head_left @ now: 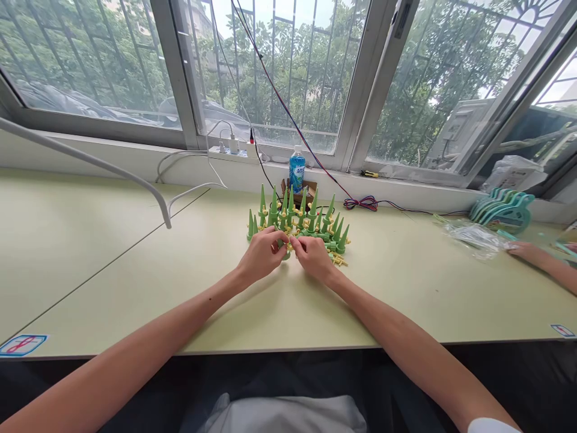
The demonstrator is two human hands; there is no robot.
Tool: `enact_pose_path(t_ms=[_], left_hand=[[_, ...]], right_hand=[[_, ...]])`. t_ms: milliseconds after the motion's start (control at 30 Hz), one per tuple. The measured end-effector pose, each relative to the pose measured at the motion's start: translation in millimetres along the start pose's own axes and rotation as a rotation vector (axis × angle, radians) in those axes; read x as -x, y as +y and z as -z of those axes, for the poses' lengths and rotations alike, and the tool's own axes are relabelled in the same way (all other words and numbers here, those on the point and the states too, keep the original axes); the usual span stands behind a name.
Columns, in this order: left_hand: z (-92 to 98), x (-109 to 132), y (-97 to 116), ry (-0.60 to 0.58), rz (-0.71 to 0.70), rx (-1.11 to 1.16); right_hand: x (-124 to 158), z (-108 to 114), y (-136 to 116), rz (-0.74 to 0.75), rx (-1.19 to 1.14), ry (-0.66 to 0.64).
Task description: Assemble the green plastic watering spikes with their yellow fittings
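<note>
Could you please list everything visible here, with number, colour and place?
Table: one or more, pale green, foreground
Windows: several, grey-framed, back
Cone pieces: many, green, on table
Small pieces: many, yellow, among cones
Bottle: one, blue, behind cones
Cardboard box: one, brown, by bottle
Power strip: one, white, below windows
Small tool: one, yellow-black, below windows
Coiled cable: one, red and dark, right of cones
Plastic pieces: several, teal, far right
Plastic bag: one, clear, beside them
Curved tube: one, white, left
Stickers: two, multicoloured, front edge
Other person's hand: one, right edge
Left hand: one, around green piece
Right hand: one, beside left; hold unclear
</note>
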State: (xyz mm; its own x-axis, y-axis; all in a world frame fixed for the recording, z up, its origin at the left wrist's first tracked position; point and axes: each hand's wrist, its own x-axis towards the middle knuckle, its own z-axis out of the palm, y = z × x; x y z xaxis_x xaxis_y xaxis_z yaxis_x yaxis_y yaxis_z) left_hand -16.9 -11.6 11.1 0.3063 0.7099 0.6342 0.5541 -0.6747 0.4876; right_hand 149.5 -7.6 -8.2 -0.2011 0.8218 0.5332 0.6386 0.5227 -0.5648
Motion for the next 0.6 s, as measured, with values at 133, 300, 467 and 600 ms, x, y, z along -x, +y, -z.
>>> enact_pose_path(t_ms=[133, 300, 467, 600], left_hand=[[-0.9, -0.9, -1.6, 0.020, 0.019, 0.016], [-1.9, -1.8, -4.3, 0.027, 0.066, 0.065], [-2.1, -2.0, -4.0, 0.017, 0.060, 0.114], [-1.9, -1.8, -1.8, 0.024, 0.040, 0.122]], right_hand=[[0.4, 0.5, -1.7, 0.001, -0.007, 0.027], [1.6, 0.9, -3.8, 0.017, -0.041, 0.028], [1.5, 0.3, -3.5, 0.014, -0.070, 0.050], [1.1, 0.6, -3.1, -0.001, -0.080, 0.073]])
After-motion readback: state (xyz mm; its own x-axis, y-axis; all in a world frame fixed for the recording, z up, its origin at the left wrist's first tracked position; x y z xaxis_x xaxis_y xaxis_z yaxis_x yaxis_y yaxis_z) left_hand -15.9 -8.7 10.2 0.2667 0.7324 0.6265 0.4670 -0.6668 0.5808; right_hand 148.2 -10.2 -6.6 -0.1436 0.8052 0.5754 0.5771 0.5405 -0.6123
